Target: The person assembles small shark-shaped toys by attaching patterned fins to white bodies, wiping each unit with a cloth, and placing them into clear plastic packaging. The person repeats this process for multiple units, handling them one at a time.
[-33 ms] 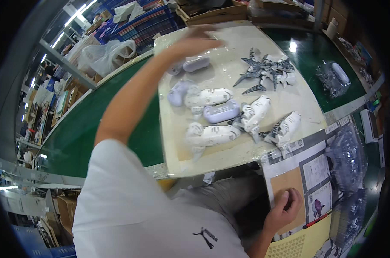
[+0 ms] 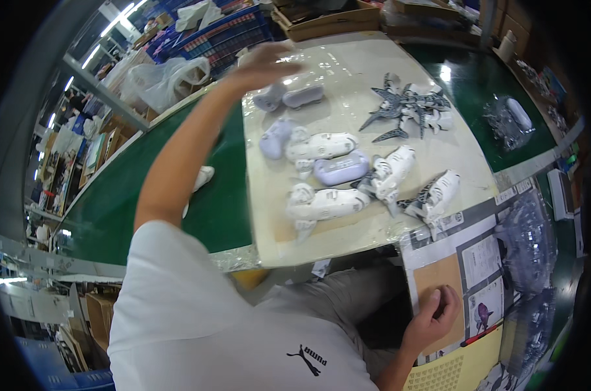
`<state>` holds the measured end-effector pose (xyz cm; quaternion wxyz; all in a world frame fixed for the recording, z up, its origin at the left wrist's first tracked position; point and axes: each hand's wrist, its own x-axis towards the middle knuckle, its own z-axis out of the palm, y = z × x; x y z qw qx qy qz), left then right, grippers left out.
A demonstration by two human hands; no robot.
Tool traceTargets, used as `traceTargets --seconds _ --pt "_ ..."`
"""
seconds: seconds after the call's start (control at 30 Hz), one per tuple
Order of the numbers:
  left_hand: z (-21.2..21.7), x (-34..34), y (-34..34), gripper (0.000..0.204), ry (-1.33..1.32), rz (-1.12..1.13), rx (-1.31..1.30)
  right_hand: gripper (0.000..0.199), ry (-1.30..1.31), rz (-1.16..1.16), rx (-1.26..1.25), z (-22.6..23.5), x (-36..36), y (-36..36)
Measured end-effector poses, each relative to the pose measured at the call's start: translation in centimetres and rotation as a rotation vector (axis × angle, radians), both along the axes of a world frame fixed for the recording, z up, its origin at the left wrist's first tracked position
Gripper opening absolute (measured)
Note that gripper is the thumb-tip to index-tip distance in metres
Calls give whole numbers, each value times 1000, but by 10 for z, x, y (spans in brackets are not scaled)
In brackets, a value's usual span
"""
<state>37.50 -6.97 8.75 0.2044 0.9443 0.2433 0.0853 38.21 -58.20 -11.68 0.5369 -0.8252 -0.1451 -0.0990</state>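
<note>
In the head view, the left arm is stretched far forward over the green conveyor belt (image 2: 217, 202), and the left hand (image 2: 263, 65) is held above the far left corner of a pale work board (image 2: 347, 72) covered in clear film. The hand is blurred; the fingers appear spread and loosely curved, palm down, with nothing seen gripped in them. Just beneath and beside it, two lavender plastic shells (image 2: 289, 96) are lying on the board, possibly touched by the fingertips, though that cannot be told for certain.

Nearer on the board, another lavender shell (image 2: 340, 169) is set between white moulded parts (image 2: 321, 146), and more white parts (image 2: 325, 203) are laid toward the near edge. A cluster of dark grey spiky pieces (image 2: 406, 107) is placed at the far right of the board. White-and-grey assembled parts (image 2: 435, 195) are resting at the right edge.

The right hand (image 2: 433, 319) is lowered near the lap, its fingers curled and pressed against a brown card panel (image 2: 439, 280) on a sheet of printed papers (image 2: 481, 260); nothing is seen held in it. A clear bag (image 2: 514, 117) is lying on the belt, well apart to the right.
</note>
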Motion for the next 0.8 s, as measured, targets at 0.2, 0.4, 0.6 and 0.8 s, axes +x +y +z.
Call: traceTargets --seconds 0.2,0.4,0.6,0.8 --pt "-60 -261 47 62 580 112 149 24 -30 29 -88 -6 1 1" --pt "-115 -269 42 54 339 247 305 24 -19 8 -93 4 4 -10" --pt "-85 -204 101 80 464 150 174 23 31 -99 -70 15 -4 -43" --pt "-64 -166 106 77 211 223 -372 20 43 -237 -25 21 -29 -83"
